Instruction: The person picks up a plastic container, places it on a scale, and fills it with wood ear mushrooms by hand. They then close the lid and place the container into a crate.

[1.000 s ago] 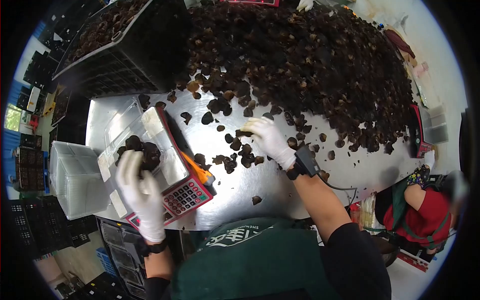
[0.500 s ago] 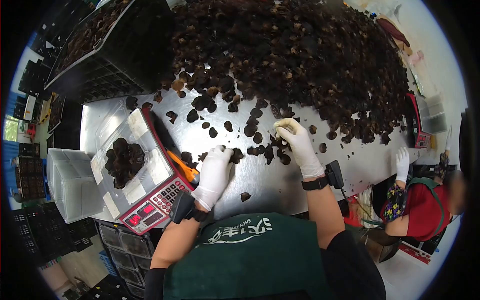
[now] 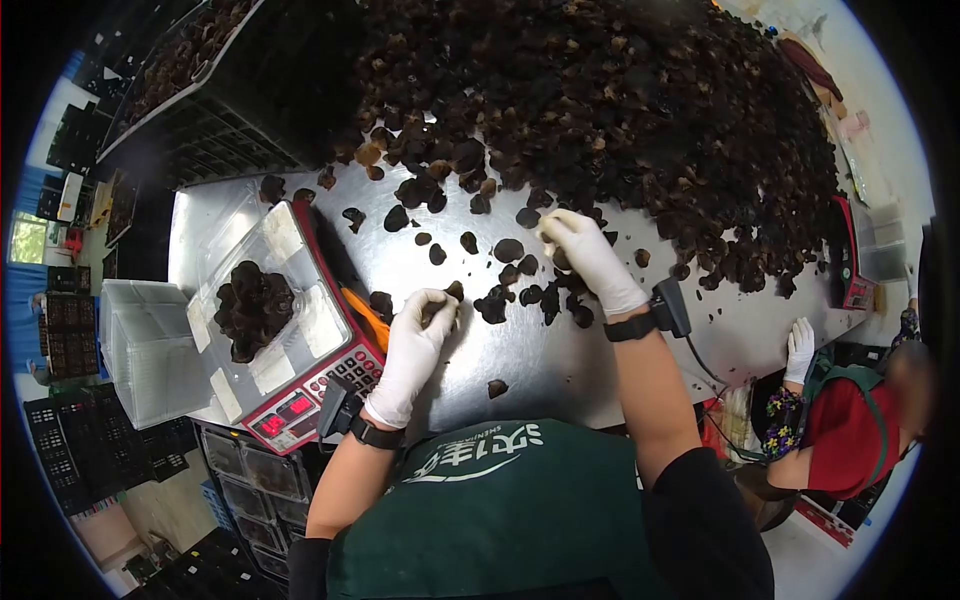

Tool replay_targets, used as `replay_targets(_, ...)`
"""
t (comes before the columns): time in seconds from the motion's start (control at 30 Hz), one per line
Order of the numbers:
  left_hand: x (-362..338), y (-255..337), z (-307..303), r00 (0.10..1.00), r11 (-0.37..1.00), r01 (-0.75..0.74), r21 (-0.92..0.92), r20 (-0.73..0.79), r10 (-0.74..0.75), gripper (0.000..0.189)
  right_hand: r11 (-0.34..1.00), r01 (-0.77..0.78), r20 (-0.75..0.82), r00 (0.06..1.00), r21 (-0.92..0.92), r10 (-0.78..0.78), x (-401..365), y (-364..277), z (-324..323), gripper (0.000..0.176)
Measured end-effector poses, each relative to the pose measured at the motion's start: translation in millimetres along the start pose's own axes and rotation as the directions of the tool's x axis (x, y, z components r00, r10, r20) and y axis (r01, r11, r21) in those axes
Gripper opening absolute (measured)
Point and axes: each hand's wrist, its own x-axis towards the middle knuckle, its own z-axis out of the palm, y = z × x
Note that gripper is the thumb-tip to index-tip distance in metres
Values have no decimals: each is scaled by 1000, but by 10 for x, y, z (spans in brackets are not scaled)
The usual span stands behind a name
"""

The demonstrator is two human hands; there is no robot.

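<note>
White-gloved, the left hand (image 3: 415, 345) curls closed around black fungus pieces (image 3: 495, 305) scattered on the steel table (image 3: 560, 360) as the right hand (image 3: 590, 255) pinches more; light grips would probably spare brittle edges.

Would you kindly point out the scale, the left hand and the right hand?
scale (image 3: 300, 405), head view, red front panel.
left hand (image 3: 415, 345), head view, back of glove.
right hand (image 3: 592, 258), head view, back of glove.

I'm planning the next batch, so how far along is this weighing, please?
Done: a heap of dark wrinkled fungus pieces lies in the clear plastic tray on the red scale. In hand: the white-gloved left hand and right hand reach among loose pieces on the steel table. Left: the huge dark pile behind.
</note>
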Motion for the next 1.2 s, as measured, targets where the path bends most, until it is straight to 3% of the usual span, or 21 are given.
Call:
replay_targets(0.03, 54, -28, 57, 996, 991, -34, -131, -84, 23, 7, 968, -89, 41, 996, 234, 82, -65, -16, -74, 25)
replay_targets(0.07, 110, -12, 57, 995, 991, -40, -131, -93, 28, 12, 949, -91, 61, 995, 303, 76, -107, -5, -142, 27)
replay_targets(0.13, 217, 76, 130, 960, 961, -241, 134, -111, 256, 20, 972, -39, 71, 997, 233, 23, -179, -25, -214, 23)
replay_targets(0.2, 227, 192, 224, 933, 868, -334, 367, -2, 359, 24, 982, 39, 34, 998, 185, -45, -215, -28, -146, 18)
replay_targets(0.27, 229, 192, 319, 903, 723, -414, 553, 145, 405, 33, 998, 26, 44, 999, -66, -23, -244, -63, -71, 25)
replay_targets(0.33, 156, 120, 426, 837, 472, -512, 718, 293, 462, 43, 867, 337, 19, 935, -368, -355, -192, 90, 69, 30)
replay_targets(0.37, 140, 92, 457, 871, 375, -474, 796, 363, 331, 49, 844, 283, 41, 954, -455, -298, -238, -43, 114, 32)
replay_targets(0.47, 157, -129, 516, 811, 306, -552, 776, 414, 414, 37, 630, 347, 103, 915, -695, -390, -167, -5, 278, 34)
replay_targets(0.57, 66, -98, 507, 881, 400, -471, 787, 391, 268, 31, 538, 389, 181, 899, -748, -399, -51, 204, 406, 21)
replay_targets(0.6, 0, -56, 498, 899, 523, -436, 732, 327, 292, 28, 505, 387, 185, 896, -772, -405, -31, 242, 426, 19)
replay_targets(0.67, -100, -86, 398, 907, 656, -419, 627, 256, 334, 23, 602, 320, 113, 927, -732, -356, -76, 227, 354, 15)
replay_targets(0.73, -214, -56, 286, 972, 915, -202, 349, 187, 144, 21, 718, 243, 40, 957, -652, -288, -129, 81, 237, 14)
replay_targets(0.77, -267, -61, 229, 983, 980, -70, 184, 178, 37, 20, 789, 75, -46, 990, -610, -130, -100, 19, 189, 12)
replay_targets(0.8, -278, -115, 174, 981, 999, 34, -3, 191, -33, 19, 764, 120, -91, 970, -634, -227, -47, 50, 134, 16)
replay_targets(0.87, -313, -28, 112, 972, 978, 131, -162, 215, -95, 22, 633, 219, -73, 913, -743, -402, 101, 116, 111, 19)
replay_targets(1.0, -329, 167, 97, 948, 929, 244, -278, 271, -168, 22, 453, 211, 112, 965, -866, -235, 303, 69, 52, 19)
replay_targets(1.07, -335, 146, 69, 942, 906, 241, -347, 309, -132, 20, 531, 197, 95, 972, -824, -213, 258, -5, 2, 20)
replay_targets(1.2, -388, 129, 53, 957, 958, 182, -223, 264, -120, 14, 659, 300, 120, 945, -690, -305, -144, -138, 13, 20)
